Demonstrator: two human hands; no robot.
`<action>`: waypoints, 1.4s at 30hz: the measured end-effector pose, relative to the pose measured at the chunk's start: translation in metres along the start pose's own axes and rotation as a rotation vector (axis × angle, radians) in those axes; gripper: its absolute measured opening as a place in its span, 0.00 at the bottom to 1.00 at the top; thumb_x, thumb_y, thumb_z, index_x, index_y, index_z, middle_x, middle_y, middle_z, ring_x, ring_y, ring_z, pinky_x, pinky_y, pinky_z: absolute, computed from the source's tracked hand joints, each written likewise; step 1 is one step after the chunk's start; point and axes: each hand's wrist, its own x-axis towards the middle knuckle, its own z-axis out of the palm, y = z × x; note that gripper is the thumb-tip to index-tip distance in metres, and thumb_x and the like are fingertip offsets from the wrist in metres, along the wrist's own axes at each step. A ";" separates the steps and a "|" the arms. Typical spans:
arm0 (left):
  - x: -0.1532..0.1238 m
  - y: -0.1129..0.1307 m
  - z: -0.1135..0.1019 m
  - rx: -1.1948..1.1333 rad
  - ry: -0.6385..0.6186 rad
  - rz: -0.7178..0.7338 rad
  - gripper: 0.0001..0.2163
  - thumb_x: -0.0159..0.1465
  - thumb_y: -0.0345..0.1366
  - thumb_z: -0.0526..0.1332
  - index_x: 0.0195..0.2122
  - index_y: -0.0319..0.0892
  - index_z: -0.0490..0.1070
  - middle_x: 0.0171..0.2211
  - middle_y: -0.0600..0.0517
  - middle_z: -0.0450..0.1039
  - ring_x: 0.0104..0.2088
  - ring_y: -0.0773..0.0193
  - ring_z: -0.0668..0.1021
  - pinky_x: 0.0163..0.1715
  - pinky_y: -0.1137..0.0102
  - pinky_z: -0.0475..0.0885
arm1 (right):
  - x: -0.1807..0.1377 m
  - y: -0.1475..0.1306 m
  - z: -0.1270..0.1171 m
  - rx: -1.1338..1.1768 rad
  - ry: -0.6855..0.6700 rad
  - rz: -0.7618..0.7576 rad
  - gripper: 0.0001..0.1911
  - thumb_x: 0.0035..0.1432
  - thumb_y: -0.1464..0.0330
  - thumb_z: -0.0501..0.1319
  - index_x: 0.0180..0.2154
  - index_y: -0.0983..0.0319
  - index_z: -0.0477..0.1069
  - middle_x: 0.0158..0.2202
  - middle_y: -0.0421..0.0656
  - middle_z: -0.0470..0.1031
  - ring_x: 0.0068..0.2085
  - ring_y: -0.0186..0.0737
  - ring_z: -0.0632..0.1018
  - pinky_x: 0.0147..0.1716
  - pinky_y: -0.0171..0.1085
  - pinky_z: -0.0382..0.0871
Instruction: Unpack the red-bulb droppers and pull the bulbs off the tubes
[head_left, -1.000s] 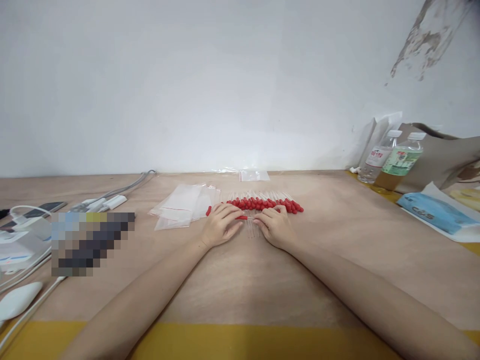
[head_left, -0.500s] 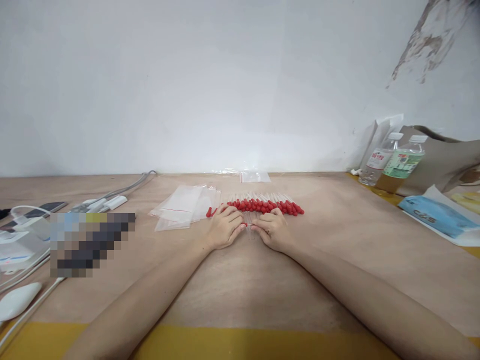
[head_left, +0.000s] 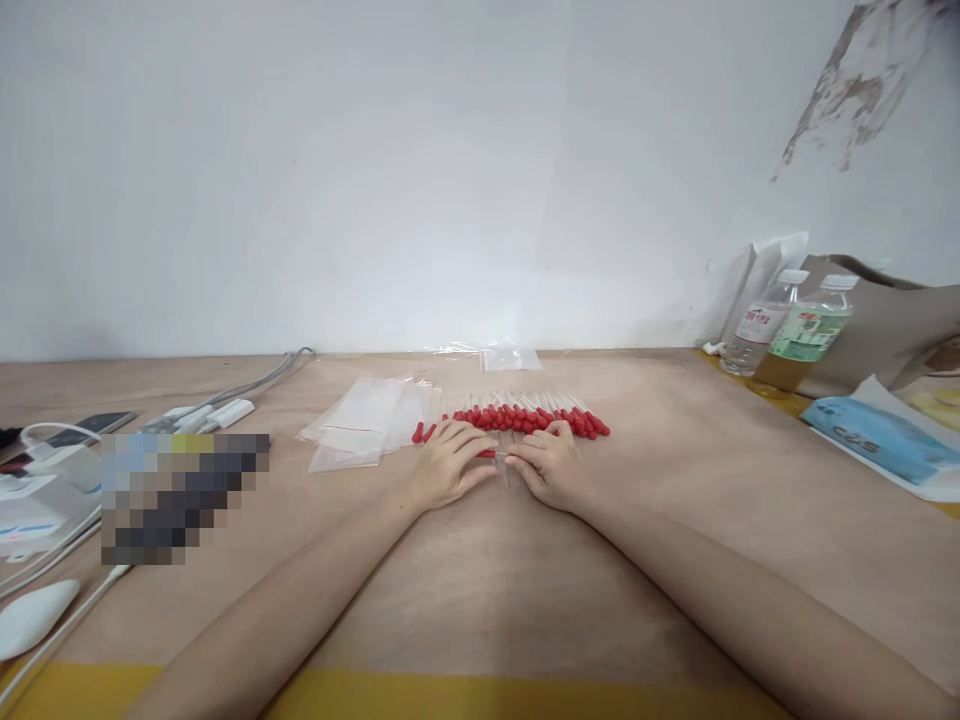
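Observation:
A glass dropper with a red rubber bulb (head_left: 487, 454) lies sideways between my hands. My right hand (head_left: 551, 468) pinches its thin tube with thumb and forefinger. My left hand (head_left: 451, 465) is beside the bulb, its fingers stretched out and the thumb apart below; the forefinger appears to touch the bulb. Beneath the fingertips, thin clear tubes (head_left: 510, 475) lie on the table. Just beyond my hands is a row of red-bulbed droppers (head_left: 517, 418), their pale stems pointing to the wall. Two loose red bulbs (head_left: 417, 432) sit left of the row.
Clear zip bags (head_left: 356, 420) overlap left of the row, and another small bag (head_left: 511, 358) lies by the wall. Chargers and cables (head_left: 199, 415) are at the left, with a white mouse-shaped object (head_left: 36, 618). Bottles (head_left: 806, 325) and a blue tissue pack (head_left: 881, 435) stand right.
My left thumb has moved off the red bulb, so more of the bulb shows. My right hand keeps its pinch on the tube. The view has tilted slightly.

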 end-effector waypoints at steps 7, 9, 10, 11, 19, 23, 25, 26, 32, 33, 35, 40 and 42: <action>0.002 0.000 0.003 0.163 0.023 0.102 0.08 0.62 0.37 0.53 0.30 0.41 0.68 0.29 0.51 0.71 0.36 0.62 0.69 0.42 0.63 0.60 | 0.002 0.000 0.004 0.083 -0.004 -0.031 0.16 0.61 0.64 0.49 0.28 0.61 0.70 0.21 0.37 0.69 0.25 0.29 0.65 0.35 0.37 0.47; 0.002 0.001 0.003 0.177 -0.001 0.084 0.10 0.62 0.36 0.51 0.28 0.41 0.68 0.27 0.52 0.70 0.36 0.62 0.69 0.42 0.62 0.60 | 0.001 0.000 0.005 0.042 0.028 -0.057 0.15 0.61 0.64 0.50 0.30 0.61 0.71 0.21 0.37 0.69 0.25 0.29 0.65 0.35 0.37 0.47; 0.001 0.001 0.003 0.179 -0.009 0.072 0.11 0.63 0.36 0.51 0.27 0.40 0.67 0.26 0.52 0.70 0.36 0.62 0.69 0.43 0.62 0.59 | 0.000 0.001 0.005 0.021 0.040 -0.071 0.14 0.61 0.64 0.50 0.31 0.61 0.71 0.21 0.38 0.69 0.25 0.30 0.65 0.35 0.37 0.47; 0.000 0.001 0.002 0.178 -0.010 0.055 0.11 0.63 0.36 0.50 0.26 0.40 0.67 0.26 0.52 0.69 0.36 0.62 0.69 0.43 0.62 0.59 | -0.001 0.003 0.005 0.002 0.052 -0.080 0.13 0.60 0.64 0.51 0.32 0.60 0.72 0.21 0.38 0.69 0.26 0.30 0.66 0.35 0.38 0.47; -0.007 -0.026 -0.015 0.072 0.150 -0.453 0.17 0.65 0.37 0.42 0.26 0.40 0.66 0.26 0.51 0.64 0.30 0.64 0.68 0.35 0.68 0.63 | -0.006 0.012 0.002 0.028 0.103 0.185 0.14 0.61 0.67 0.49 0.42 0.60 0.70 0.28 0.41 0.70 0.29 0.32 0.69 0.34 0.36 0.53; -0.001 -0.047 -0.025 0.011 0.251 -0.776 0.16 0.64 0.38 0.43 0.35 0.41 0.70 0.29 0.49 0.64 0.38 0.60 0.69 0.41 0.67 0.63 | -0.003 0.004 0.007 0.058 0.026 0.260 0.14 0.59 0.71 0.47 0.44 0.62 0.66 0.31 0.43 0.71 0.31 0.36 0.70 0.32 0.35 0.54; -0.001 -0.058 -0.026 -0.003 0.239 -0.862 0.14 0.62 0.39 0.46 0.39 0.41 0.69 0.28 0.50 0.64 0.37 0.60 0.70 0.40 0.66 0.64 | -0.001 0.001 0.009 0.080 0.019 0.292 0.11 0.57 0.73 0.48 0.39 0.63 0.66 0.31 0.42 0.72 0.32 0.36 0.71 0.32 0.35 0.55; -0.003 -0.062 -0.025 -0.002 0.237 -0.890 0.13 0.61 0.40 0.49 0.40 0.41 0.68 0.27 0.51 0.63 0.34 0.60 0.70 0.38 0.67 0.65 | 0.000 0.000 0.010 0.079 0.015 0.298 0.10 0.56 0.74 0.49 0.37 0.63 0.66 0.30 0.42 0.72 0.31 0.36 0.71 0.32 0.35 0.54; -0.012 -0.073 -0.014 0.033 0.222 -0.937 0.11 0.52 0.42 0.59 0.33 0.42 0.62 0.23 0.56 0.64 0.25 0.65 0.70 0.28 0.71 0.64 | 0.000 -0.003 0.012 0.011 0.005 0.206 0.10 0.56 0.73 0.50 0.34 0.62 0.70 0.30 0.43 0.71 0.33 0.36 0.70 0.36 0.37 0.54; -0.013 -0.073 -0.013 0.043 0.211 -0.928 0.11 0.51 0.42 0.59 0.30 0.42 0.62 0.24 0.55 0.64 0.25 0.65 0.70 0.27 0.71 0.64 | 0.000 -0.004 0.011 0.013 -0.010 0.194 0.10 0.57 0.72 0.50 0.34 0.62 0.70 0.30 0.43 0.71 0.33 0.36 0.70 0.37 0.37 0.54; -0.013 -0.072 -0.010 0.047 0.186 -0.914 0.12 0.50 0.43 0.60 0.27 0.42 0.60 0.24 0.55 0.65 0.25 0.66 0.70 0.27 0.72 0.64 | 0.000 -0.007 0.009 0.021 -0.042 0.178 0.10 0.57 0.70 0.51 0.36 0.61 0.70 0.31 0.43 0.70 0.33 0.35 0.70 0.39 0.38 0.53; -0.011 -0.067 -0.011 -0.014 0.188 -0.933 0.12 0.55 0.47 0.55 0.26 0.42 0.61 0.22 0.54 0.67 0.25 0.66 0.71 0.27 0.72 0.64 | 0.000 -0.009 0.004 0.042 -0.099 0.148 0.14 0.57 0.61 0.53 0.40 0.61 0.70 0.32 0.44 0.69 0.35 0.36 0.69 0.41 0.40 0.51; -0.009 -0.065 -0.014 0.014 0.193 -0.938 0.11 0.57 0.45 0.52 0.27 0.42 0.63 0.23 0.53 0.68 0.26 0.65 0.71 0.28 0.71 0.64 | 0.000 -0.010 0.003 0.045 -0.111 0.134 0.17 0.55 0.57 0.54 0.41 0.61 0.70 0.33 0.44 0.68 0.35 0.37 0.69 0.41 0.40 0.51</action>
